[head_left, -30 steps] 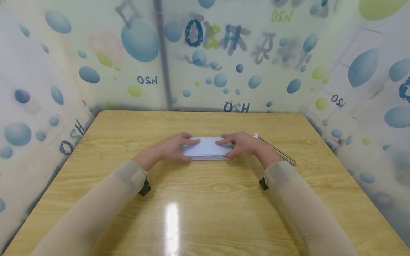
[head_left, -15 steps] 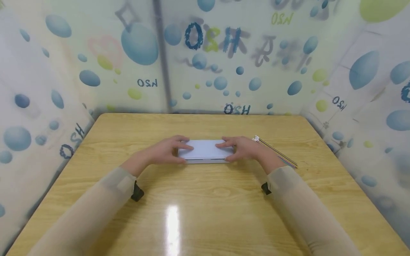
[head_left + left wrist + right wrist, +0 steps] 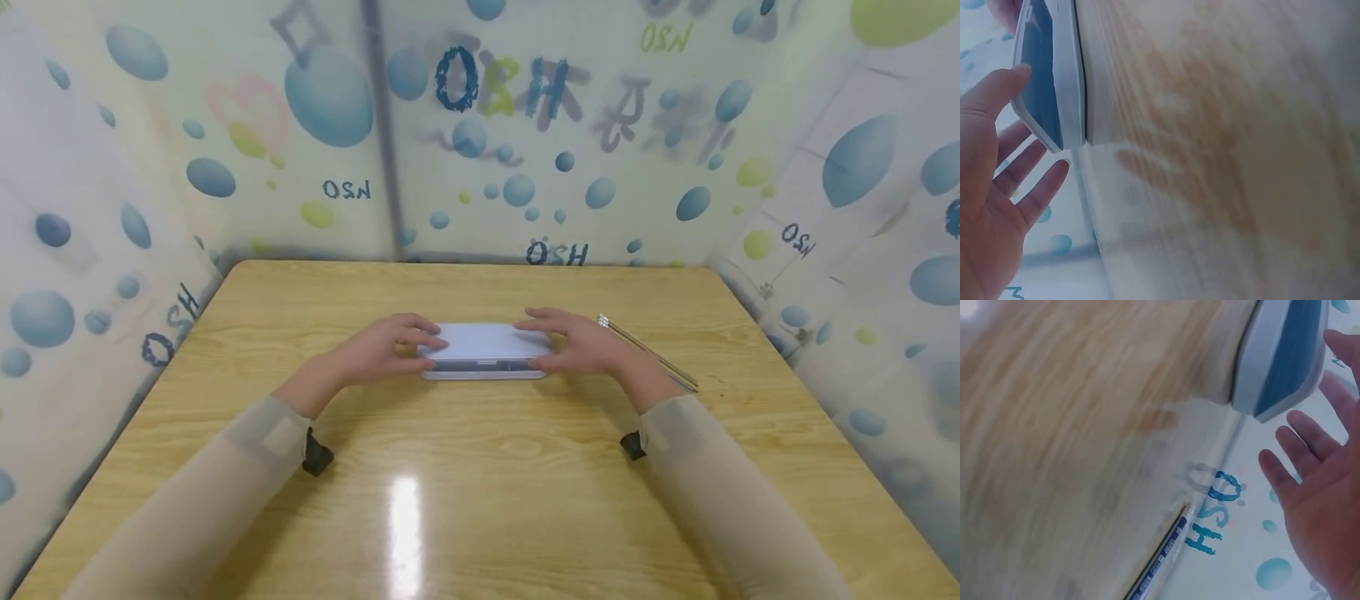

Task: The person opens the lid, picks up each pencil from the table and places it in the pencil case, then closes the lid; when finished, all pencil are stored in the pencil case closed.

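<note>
- Lying flat near the middle of the desk (image 3: 480,500), a pale, flat rectangular case (image 3: 483,350) has its long side toward the person; a thin dark gap runs along its near edge between lid and base.
- The left hand (image 3: 382,354) sits at the case's left end, fingers stretched over the top corner and thumb low at the near edge.
- In the left wrist view the left hand (image 3: 991,212) is spread, its fingers straight and apart; one fingertip meets the blue-tinted face of the case (image 3: 1044,81), the others lie just beside it. This grip is apart, not clamped.
- The right hand (image 3: 577,346) mirrors it at the right end, fingers reaching over the lid.
- The right wrist view shows the right hand (image 3: 1322,506) with palm open and fingers splayed, just beside the case (image 3: 1285,356); whether a fingertip touches is hard to tell there. This grip is apart too.
- Both wrist views are blurred over the wood grain.
- A thin bundle of pencils (image 3: 648,354) lies on the desk to the right of the right hand, slanting toward the near right; one pencil (image 3: 1160,562) shows in the right wrist view.
- Sheer beige sleeves (image 3: 225,492) cover both forearms, with a dark strap at each wrist.
- Walls (image 3: 330,100) printed with blue and green bubbles and letters close in the desk on three sides.
</note>
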Action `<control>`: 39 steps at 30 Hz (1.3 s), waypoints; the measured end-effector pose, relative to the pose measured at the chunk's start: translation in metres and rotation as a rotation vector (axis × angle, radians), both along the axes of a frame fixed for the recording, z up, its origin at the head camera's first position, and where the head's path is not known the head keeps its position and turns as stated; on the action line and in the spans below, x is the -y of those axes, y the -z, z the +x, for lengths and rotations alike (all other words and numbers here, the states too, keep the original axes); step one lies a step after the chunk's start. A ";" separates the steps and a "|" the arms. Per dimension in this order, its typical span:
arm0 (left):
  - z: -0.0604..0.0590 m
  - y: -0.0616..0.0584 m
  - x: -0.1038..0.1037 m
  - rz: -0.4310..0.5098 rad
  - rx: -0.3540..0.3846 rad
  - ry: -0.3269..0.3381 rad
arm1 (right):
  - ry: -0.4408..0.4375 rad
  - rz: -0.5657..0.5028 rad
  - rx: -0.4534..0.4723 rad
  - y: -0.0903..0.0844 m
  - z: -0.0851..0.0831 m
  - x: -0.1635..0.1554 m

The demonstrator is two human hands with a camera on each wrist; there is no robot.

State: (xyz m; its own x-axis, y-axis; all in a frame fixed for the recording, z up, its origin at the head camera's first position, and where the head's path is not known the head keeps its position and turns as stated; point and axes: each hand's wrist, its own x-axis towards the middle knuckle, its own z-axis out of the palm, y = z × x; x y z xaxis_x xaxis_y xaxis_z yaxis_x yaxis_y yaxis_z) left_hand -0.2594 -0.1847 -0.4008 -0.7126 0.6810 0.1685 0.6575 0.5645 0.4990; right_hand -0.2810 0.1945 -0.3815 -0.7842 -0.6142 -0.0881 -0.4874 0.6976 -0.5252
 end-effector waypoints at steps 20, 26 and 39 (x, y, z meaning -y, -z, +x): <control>-0.011 -0.017 0.000 0.157 0.000 -0.104 | 0.001 -0.169 -0.021 -0.015 0.028 -0.025; -0.019 -0.018 -0.001 0.157 -0.020 -0.131 | 0.006 -0.045 -0.012 0.001 0.021 -0.021; -0.028 -0.023 -0.002 0.171 0.026 -0.170 | 0.060 0.087 -0.030 0.015 0.007 -0.009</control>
State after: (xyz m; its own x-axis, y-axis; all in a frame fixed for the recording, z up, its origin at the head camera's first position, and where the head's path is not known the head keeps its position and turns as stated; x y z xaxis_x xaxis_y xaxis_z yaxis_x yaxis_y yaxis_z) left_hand -0.2871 -0.1830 -0.3774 -0.8199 0.5143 0.2514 0.5462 0.5713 0.6126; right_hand -0.2735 0.2037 -0.3961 -0.8223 -0.5573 -0.1150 -0.4580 0.7681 -0.4476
